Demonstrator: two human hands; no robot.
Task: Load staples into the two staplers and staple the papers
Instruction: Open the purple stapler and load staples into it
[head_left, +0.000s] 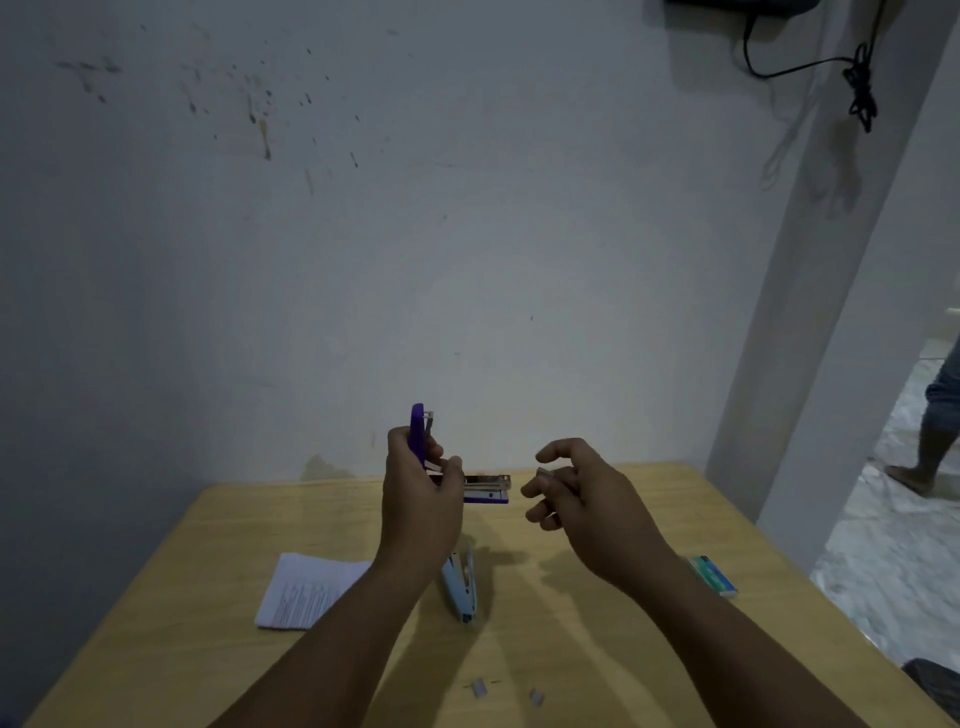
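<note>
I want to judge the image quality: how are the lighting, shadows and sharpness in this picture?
Head view: dim, bluish light; soft arm shadows fall on the table; wide-angle lens bends the pillar; the right hand and purple stapler look slightly blurred.

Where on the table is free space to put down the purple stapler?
Free: the far-left table corner behind the papers, and the stretch between the light blue stapler and the staple box. Crowded: the near edge, with loose staples under both arms.
</note>
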